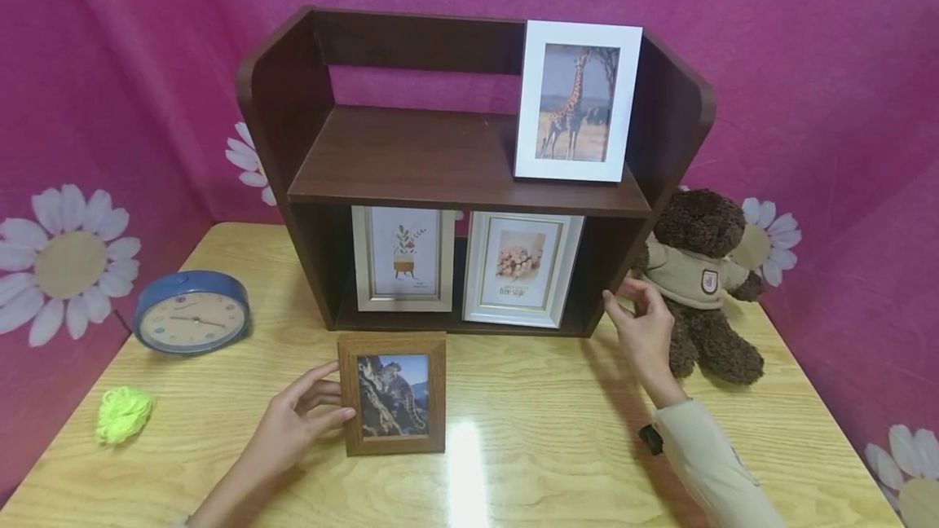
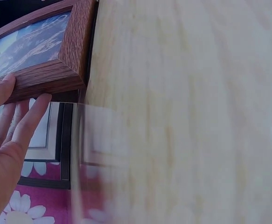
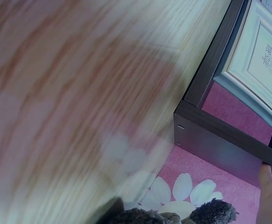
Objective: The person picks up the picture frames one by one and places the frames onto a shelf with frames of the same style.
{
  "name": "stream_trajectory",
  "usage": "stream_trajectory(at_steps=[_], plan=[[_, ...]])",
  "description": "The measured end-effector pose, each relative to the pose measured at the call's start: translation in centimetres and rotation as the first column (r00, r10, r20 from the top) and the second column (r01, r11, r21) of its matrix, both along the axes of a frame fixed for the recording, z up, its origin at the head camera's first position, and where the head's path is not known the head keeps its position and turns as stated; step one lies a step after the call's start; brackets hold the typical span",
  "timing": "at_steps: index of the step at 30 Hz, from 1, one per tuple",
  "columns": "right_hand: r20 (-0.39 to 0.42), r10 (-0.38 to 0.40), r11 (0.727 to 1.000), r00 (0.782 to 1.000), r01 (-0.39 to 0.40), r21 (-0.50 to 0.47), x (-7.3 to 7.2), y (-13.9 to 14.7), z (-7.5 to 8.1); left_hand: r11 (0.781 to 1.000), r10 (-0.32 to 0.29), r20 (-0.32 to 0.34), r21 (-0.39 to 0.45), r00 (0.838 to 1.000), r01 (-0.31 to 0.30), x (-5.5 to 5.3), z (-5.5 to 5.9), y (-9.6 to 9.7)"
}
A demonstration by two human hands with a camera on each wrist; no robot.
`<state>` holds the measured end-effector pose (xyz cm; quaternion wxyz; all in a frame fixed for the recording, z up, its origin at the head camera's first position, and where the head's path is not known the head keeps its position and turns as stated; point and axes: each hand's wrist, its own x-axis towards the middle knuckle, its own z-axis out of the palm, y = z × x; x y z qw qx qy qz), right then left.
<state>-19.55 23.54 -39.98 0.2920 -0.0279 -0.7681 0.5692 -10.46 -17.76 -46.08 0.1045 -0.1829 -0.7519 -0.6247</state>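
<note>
My left hand (image 1: 293, 414) grips a brown wooden picture frame (image 1: 436, 393) by its left edge, thumb on the front. The picture frame shows a spotted big cat on rocks and stands before a dark brown shelf (image 1: 411, 153). In the left wrist view, the fingers (image 2: 33, 116) reach behind the frame. My right hand (image 1: 645, 332) touches the shelf's right side panel with its fingertips, also seen in the right wrist view. A white giraffe frame (image 1: 522, 137) stands at the upper shelf's right; a plant frame (image 1: 363, 267) and a flower frame (image 1: 477, 267) stand below.
A brown teddy bear (image 1: 697, 275) sits right of the shelf, beside my right hand. At the left of the wooden table (image 1: 543, 446) stand a blue round clock (image 1: 194, 324) and a bundle of neon yellow yarn (image 1: 123, 414). Pink cloth with daisies hangs behind.
</note>
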Motion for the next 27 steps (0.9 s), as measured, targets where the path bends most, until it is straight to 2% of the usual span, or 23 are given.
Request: stream_trajectory(at_steps=[7,12,25,27], plan=[[-0.002,-0.004,1.000,1.000,0.004,0.002,0.01,0.03,0.02,0.997,-0.043,-0.020,0.057,0.999,0.044,-0.24,-0.10,-0.21],[-0.003,-0.005,1.000,1.000,0.005,0.005,0.09,0.04,0.01,0.997,-0.053,-0.013,0.057,0.999,0.054,-0.31,0.00,-0.30],[0.005,0.000,1.000,1.000,0.000,0.009,0.14,0.11,-0.01,0.995,-0.026,-0.047,0.090,0.999,0.030,-0.04,0.31,0.02],[0.002,-0.002,1.000,1.000,0.002,0.015,0.20,0.03,0.07,0.995,-0.014,-0.035,0.099,0.999,0.017,0.02,0.49,0.13]])
